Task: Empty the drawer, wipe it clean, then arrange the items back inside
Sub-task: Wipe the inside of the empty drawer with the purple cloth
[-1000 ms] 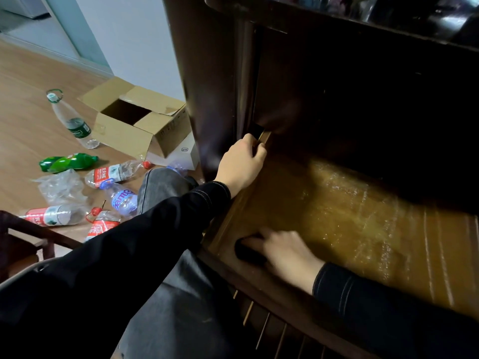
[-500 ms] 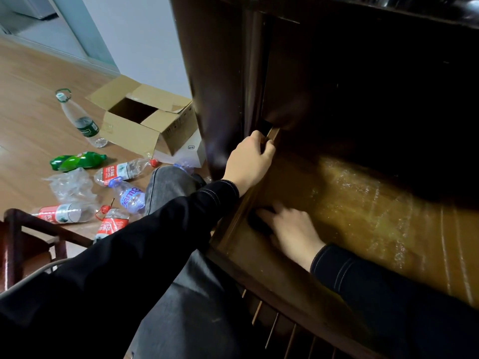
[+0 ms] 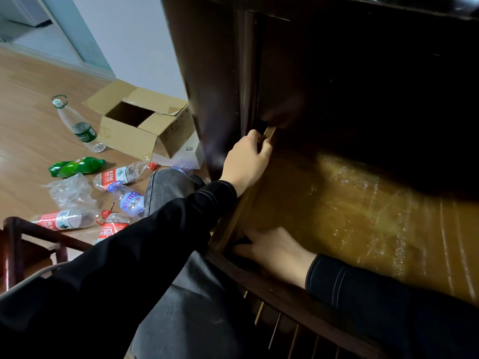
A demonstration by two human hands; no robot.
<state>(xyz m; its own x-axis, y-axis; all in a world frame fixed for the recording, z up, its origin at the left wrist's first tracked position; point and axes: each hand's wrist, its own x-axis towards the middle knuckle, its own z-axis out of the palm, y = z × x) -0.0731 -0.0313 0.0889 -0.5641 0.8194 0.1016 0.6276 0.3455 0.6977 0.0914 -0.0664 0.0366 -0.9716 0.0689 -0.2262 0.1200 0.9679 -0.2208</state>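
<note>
The open wooden drawer [image 3: 350, 216] has a bare, streaky, wet-looking bottom with no items in it. My left hand [image 3: 246, 161] grips the top of the drawer's left side wall, near the dark cabinet body. My right hand [image 3: 274, 251] lies inside the drawer at its near-left corner, pressing a dark cloth [image 3: 242, 240] against the bottom; only a small edge of the cloth shows past my fingers. Both arms wear black sleeves.
On the wooden floor to the left lie several plastic bottles, among them a green one [image 3: 77, 166] and a tall clear one [image 3: 77, 125], plus a crumpled plastic bag [image 3: 70, 190]. An open cardboard box [image 3: 140, 123] stands by the wall. A dark wooden chair [image 3: 15, 244] is at the lower left.
My right hand slid the cloth away along the drawer's left wall, then back into the near-left corner. My left hand kept its hold on the side wall.
</note>
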